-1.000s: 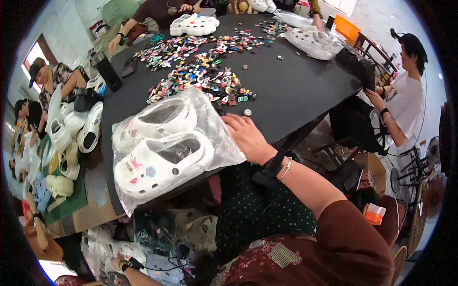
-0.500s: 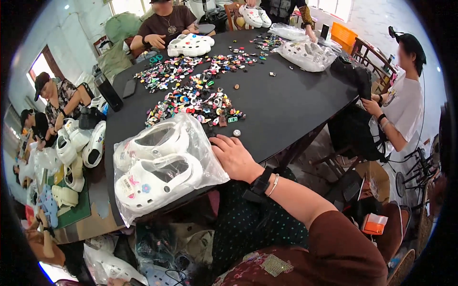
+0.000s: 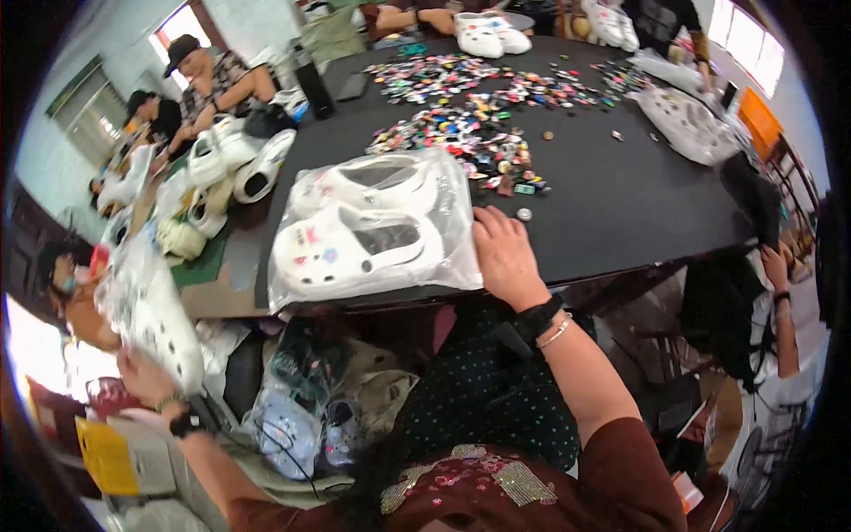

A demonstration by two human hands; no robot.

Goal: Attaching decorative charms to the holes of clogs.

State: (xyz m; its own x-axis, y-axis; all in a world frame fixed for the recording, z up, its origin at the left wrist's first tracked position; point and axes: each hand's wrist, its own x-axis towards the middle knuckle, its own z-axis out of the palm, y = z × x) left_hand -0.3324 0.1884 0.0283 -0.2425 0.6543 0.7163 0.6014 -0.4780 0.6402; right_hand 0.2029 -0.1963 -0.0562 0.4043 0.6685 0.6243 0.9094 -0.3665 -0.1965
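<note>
A clear plastic bag of white clogs lies at the near edge of the black counter, just left of the right hand, whose fingers lie flat and released on its edge. Beyond the fingers spreads a scatter of colourful shoe charms. The left hand, low and well apart, grasps another bagged white clog.

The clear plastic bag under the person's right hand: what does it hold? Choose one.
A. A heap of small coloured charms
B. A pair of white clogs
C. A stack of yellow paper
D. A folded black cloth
B. Through the clear plastic bag two white clogs show side by side, lying on the black table, with the right hand resting on the bag's right edge; the small coloured charms lie loose on the table beyond it.
</note>
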